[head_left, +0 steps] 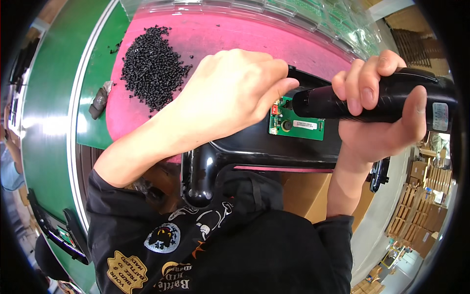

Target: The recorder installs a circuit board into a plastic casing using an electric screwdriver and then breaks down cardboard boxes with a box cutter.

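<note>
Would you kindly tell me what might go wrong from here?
The black handheld tool in the right hand might slip and scratch the green circuit board by its nose. The left hand, close by, might get nicked. The loose black pieces on the pink mat might scatter if knocked.

A workshop, apparently for assembly: a pink mat (205,36) lies on a green tabletop (90,133), with a heap of small black parts (152,68) on it and a black housing (274,153) holding a circuit board (298,131) over it. Well to the mat's right are slatted wooden stacks (405,210) and cardboard boxes (418,170).
</note>
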A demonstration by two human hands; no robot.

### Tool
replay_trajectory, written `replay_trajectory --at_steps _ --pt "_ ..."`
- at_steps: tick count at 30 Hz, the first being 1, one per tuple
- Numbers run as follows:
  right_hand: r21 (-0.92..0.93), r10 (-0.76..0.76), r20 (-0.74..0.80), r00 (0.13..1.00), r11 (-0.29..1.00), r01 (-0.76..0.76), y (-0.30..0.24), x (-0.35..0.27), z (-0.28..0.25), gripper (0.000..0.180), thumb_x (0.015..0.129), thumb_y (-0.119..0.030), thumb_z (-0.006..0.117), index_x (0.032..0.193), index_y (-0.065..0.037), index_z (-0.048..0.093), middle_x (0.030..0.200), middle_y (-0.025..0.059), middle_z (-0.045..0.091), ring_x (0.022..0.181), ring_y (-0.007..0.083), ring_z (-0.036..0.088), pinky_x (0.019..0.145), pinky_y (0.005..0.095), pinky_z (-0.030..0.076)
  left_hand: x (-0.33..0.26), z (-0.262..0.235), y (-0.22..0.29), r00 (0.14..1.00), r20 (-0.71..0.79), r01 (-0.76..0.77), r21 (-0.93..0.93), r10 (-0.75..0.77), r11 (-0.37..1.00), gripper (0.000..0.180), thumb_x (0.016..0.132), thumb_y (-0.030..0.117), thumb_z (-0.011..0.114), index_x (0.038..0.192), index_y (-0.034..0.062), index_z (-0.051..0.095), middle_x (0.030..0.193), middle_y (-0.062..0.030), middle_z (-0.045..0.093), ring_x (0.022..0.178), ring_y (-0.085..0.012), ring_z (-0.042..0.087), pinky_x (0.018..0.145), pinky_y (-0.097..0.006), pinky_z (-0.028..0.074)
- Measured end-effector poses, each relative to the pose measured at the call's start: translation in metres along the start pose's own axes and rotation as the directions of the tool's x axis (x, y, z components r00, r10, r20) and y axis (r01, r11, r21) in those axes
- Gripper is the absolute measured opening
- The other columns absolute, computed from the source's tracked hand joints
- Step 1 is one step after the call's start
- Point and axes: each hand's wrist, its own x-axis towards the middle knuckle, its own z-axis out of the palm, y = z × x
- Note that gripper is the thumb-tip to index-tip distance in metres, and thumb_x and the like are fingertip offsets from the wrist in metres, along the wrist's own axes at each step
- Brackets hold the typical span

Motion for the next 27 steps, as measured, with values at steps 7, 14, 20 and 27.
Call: replay_trajectory --at_steps 7,14,20,27 --pt "-0.051 0.013 0.009 1.0 0.999 -0.013 0.008 0.003 0.004 0.044 0.084 -0.048 0.052 0.092 -0.005 0.051 0.063 -0.0007 0.046 0.051 0.0095 0.038 0.056 0.0264 0.034 -0.007 0.0 0.0 0.996 0.01 0.091 0.047 -0.091 0.995 0.015 0.082 0.01 0.06 0.077 -0.0014 0.053 0.066 -0.0145 0.051 0.063 -0.0356 0.055 0.055 -0.041 0.043" --pt "-0.046 0.042 0.097 0.994 0.998 -0.038 0.014 0.009 0.006 0.042 0.085 -0.046 0.052 0.092 -0.004 0.051 0.063 -0.0009 0.046 0.051 0.0087 0.038 0.056 0.0255 0.033 -0.016 0.006 -0.012 0.999 0.016 -0.034 0.038 0.034 0.999 0.008 0.079 0.006 0.06 0.083 -0.0014 0.059 0.074 -0.0135 0.059 0.071 -0.0351 0.059 0.06 -0.041 0.047" --pt "-0.033 0.05 0.134 0.99 0.998 -0.047 0.024 0.011 0.009 0.043 0.085 -0.046 0.051 0.092 -0.003 0.052 0.061 -0.0013 0.044 0.05 0.0086 0.038 0.056 0.0254 0.033 -0.013 -0.002 -0.007 0.979 0.19 0.07 0.057 -0.08 0.996 0.012 0.077 0.011 0.063 0.081 -0.0001 0.06 0.075 -0.0122 0.06 0.072 -0.0342 0.059 0.06 -0.042 0.047" --pt "0.209 -0.042 0.068 0.997 0.978 0.027 0.012 -0.001 0.002 0.044 0.085 -0.047 0.052 0.095 -0.004 0.049 0.066 -0.0014 0.047 0.055 0.0096 0.041 0.059 0.0268 0.033 -0.014 -0.006 -0.011 0.96 0.269 0.073 0.041 -0.081 0.997 0.016 0.076 0.014 0.065 0.082 0.0003 0.06 0.076 -0.0121 0.061 0.073 -0.0331 0.06 0.062 -0.041 0.047"
